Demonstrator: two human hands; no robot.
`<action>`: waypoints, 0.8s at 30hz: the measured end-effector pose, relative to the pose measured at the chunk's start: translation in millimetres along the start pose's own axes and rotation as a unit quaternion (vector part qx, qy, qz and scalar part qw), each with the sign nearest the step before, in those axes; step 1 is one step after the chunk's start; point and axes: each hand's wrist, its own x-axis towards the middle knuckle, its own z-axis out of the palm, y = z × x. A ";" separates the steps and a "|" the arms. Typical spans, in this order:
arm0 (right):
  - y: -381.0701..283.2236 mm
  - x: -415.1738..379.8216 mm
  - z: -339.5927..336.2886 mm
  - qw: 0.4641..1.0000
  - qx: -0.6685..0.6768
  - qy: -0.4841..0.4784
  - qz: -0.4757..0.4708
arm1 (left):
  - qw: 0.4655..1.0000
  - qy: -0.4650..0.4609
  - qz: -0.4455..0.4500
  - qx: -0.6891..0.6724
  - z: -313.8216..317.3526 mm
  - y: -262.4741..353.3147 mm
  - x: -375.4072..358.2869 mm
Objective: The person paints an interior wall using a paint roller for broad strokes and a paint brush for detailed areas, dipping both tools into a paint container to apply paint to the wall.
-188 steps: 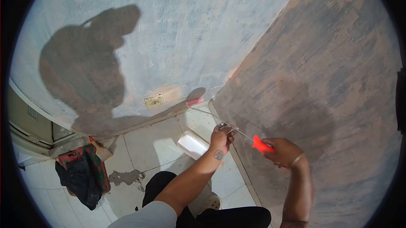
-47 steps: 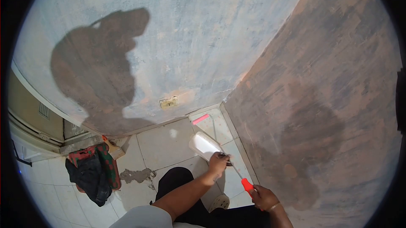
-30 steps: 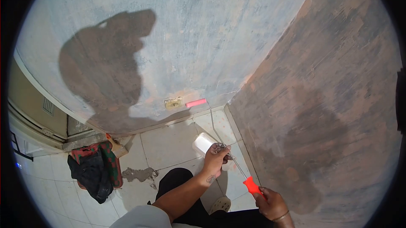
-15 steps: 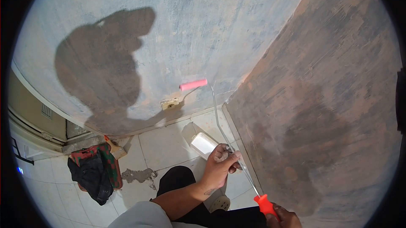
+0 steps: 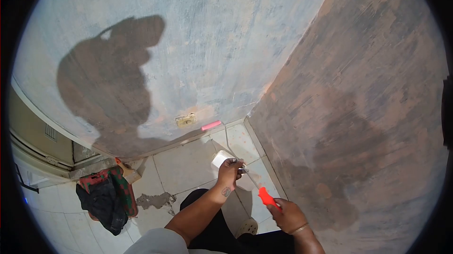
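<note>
A paint roller with a pink sleeve (image 5: 211, 125) reaches down to the foot of the wall, just below and right of a wall socket (image 5: 186, 120). My left hand (image 5: 230, 174) is closed around its thin metal rod, partway along. The orange handle (image 5: 267, 197) is gripped in my right hand (image 5: 288, 215), lower and to the right. Behind my left hand stands a white container (image 5: 220, 158) on the floor, partly covered by the fingers.
Two patchy walls meet at a corner beyond the roller. To the left, a black cloth (image 5: 104, 204) lies over a red and green item (image 5: 128, 192), with a paintbrush (image 5: 127, 171) beside it. A grey patch (image 5: 155, 200) marks the tiled floor (image 5: 181, 169).
The roller's pink sleeve has come down the wall, from above the socket to near the floor. My left hand has moved slightly left; my right hand has risen and moved left with the handle.
</note>
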 end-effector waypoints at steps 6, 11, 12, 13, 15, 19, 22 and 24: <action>-18.4 -114.0 -49.3 0.989 0.107 0.099 -0.006 | 0.988 -0.127 0.067 -0.054 74.6 59.1 -107.9; -29.8 -163.6 -62.7 0.976 0.150 0.152 -0.032 | 0.970 -0.215 0.089 -0.063 106.5 91.6 -153.6; -34.0 -161.6 -64.6 0.976 0.153 0.152 -0.029 | 0.967 -0.227 0.095 -0.063 108.1 92.3 -155.4; -37.1 -158.1 -66.6 0.976 0.137 0.160 -0.053 | 0.967 -0.227 0.094 -0.062 106.6 90.2 -153.8; -37.3 -147.9 -64.6 0.975 0.121 0.170 -0.078 | 0.972 -0.213 0.074 -0.064 99.5 82.9 -141.8; -42.1 -105.6 -50.2 0.976 -0.053 0.180 -0.107 | 0.990 -0.124 0.059 0.023 74.6 58.4 -92.6; -21.5 -57.6 -30.1 0.996 -0.040 0.077 0.014 | 0.997 -0.070 0.005 0.026 57.7 36.3 -47.1; -12.8 -15.0 -17.4 0.997 -0.064 0.017 0.025 | 0.998 -0.048 -0.010 0.035 38.2 12.5 -0.3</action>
